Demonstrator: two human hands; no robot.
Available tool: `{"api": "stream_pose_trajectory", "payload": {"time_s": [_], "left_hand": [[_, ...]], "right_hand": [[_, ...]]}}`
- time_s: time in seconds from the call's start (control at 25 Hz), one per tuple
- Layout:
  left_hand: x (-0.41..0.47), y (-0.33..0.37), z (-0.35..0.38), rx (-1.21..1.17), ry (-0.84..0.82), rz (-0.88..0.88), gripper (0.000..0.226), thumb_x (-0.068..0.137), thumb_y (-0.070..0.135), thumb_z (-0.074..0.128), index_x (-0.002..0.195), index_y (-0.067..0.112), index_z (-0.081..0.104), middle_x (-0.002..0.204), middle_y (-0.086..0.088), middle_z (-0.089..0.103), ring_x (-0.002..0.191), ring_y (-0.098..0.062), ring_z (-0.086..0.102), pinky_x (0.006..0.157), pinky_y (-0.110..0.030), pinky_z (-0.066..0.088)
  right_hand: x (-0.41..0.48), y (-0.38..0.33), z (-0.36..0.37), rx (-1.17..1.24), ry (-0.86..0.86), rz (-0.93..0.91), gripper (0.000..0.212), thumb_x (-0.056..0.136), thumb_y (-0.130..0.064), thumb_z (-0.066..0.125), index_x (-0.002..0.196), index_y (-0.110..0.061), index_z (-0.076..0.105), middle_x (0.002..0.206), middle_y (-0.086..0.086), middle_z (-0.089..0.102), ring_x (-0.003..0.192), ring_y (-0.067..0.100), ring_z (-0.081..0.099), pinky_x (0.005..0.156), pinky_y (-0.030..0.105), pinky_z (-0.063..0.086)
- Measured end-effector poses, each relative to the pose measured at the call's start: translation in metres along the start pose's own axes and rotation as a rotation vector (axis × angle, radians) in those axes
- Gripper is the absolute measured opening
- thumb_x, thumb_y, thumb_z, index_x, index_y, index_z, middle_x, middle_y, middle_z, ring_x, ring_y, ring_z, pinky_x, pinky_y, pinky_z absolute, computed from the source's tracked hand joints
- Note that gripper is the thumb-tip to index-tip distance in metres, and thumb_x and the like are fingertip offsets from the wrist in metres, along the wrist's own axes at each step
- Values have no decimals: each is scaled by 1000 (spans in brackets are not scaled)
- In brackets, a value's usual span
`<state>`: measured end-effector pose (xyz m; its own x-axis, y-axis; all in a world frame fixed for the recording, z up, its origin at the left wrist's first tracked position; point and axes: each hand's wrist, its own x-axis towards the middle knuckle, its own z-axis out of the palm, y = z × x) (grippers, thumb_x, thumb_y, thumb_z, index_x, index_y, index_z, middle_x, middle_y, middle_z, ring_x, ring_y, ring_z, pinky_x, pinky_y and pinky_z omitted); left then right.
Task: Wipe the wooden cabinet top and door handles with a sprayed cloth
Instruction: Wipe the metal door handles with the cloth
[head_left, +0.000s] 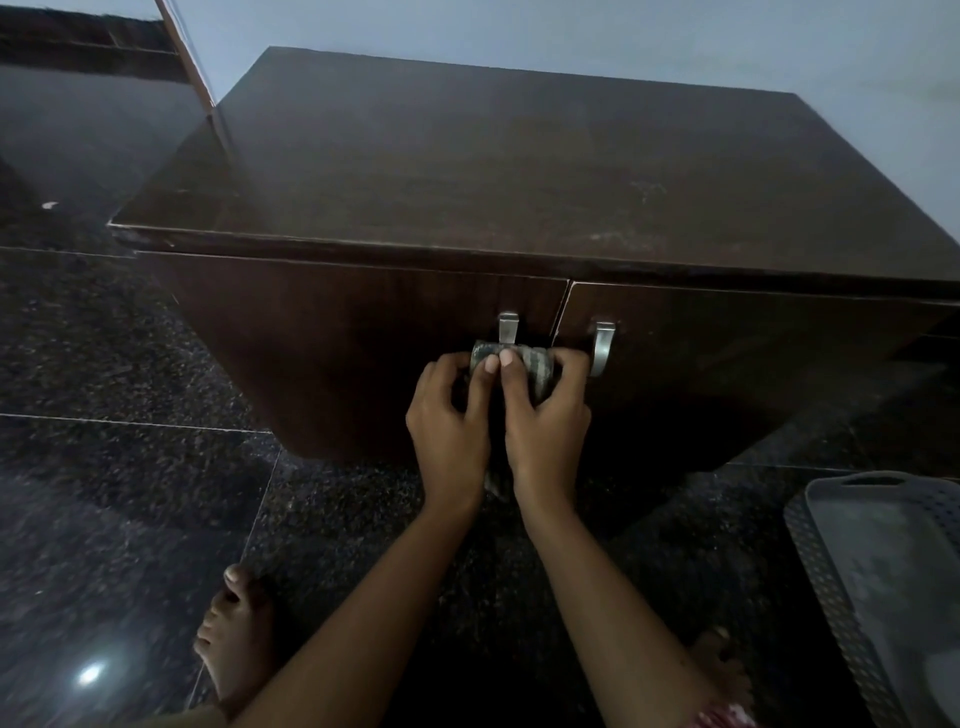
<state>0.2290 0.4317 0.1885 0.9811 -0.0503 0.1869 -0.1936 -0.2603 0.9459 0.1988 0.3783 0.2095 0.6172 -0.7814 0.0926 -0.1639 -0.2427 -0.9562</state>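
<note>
The cabinet (519, 171) stands against the wall on dark floor tiles (130, 467), its top bare. Both hands wrap the cloth (530, 364) round the left door's handle (508, 327): left hand (449, 421) and right hand (545, 415) each have a closed grip on it. Best to slide the cloth along the whole handle, pinching front and back. The right handle (602, 348) sits just beside, uncovered. A perforated basket (857, 545) lies near on the right; nothing blocks the work.

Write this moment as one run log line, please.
step: wiping handle | left hand: grips cloth | right hand: grips cloth | cloth: wrapped on left door handle | right door handle: uncovered
</note>
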Motion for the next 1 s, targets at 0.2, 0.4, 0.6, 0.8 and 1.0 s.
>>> {"api": "stream_pose_trajectory", "payload": {"time_s": [0.2,0.4,0.6,0.8,1.0], "left_hand": [[-7,-15,5,-2,11,-40,19,91,27,56,93,11,65,86,2,59,75,0,53,64,-3,40],[-1,-21,9,37,-22,-99,20,91,28,56,95,11,66,87,4,58,75,-1,53,62,-2,39],[-5,-16,7,17,-4,-110,20,91,28,56,95,12,67,89,1,62,79,-7,57,64,-9,41],[-8,0,3,-51,20,-41,15,91,26,56,96,16,66,90,2,63,80,0,57,67,-4,43],[-4,0,2,-35,13,-31,18,91,26,56,98,12,66,92,0,64,82,-8,59,67,-6,43]], "right_hand": [[-3,18,1,-40,-36,-14,33,87,-34,57,106,-10,48,78,-4,59,73,17,63,64,36,53],[4,23,5,-111,-73,31,33,88,-35,56,108,-10,46,78,-4,56,73,17,60,65,36,53],[2,16,1,-118,-53,42,31,87,-34,57,106,-11,48,78,-1,59,70,18,60,64,38,54],[-2,3,-5,-108,0,-35,24,87,-33,58,100,-15,47,68,-15,51,65,11,59,59,33,52],[-2,-3,-5,-129,-18,-58,27,88,-35,55,104,-14,46,73,-10,54,73,16,62,62,36,54]]}}
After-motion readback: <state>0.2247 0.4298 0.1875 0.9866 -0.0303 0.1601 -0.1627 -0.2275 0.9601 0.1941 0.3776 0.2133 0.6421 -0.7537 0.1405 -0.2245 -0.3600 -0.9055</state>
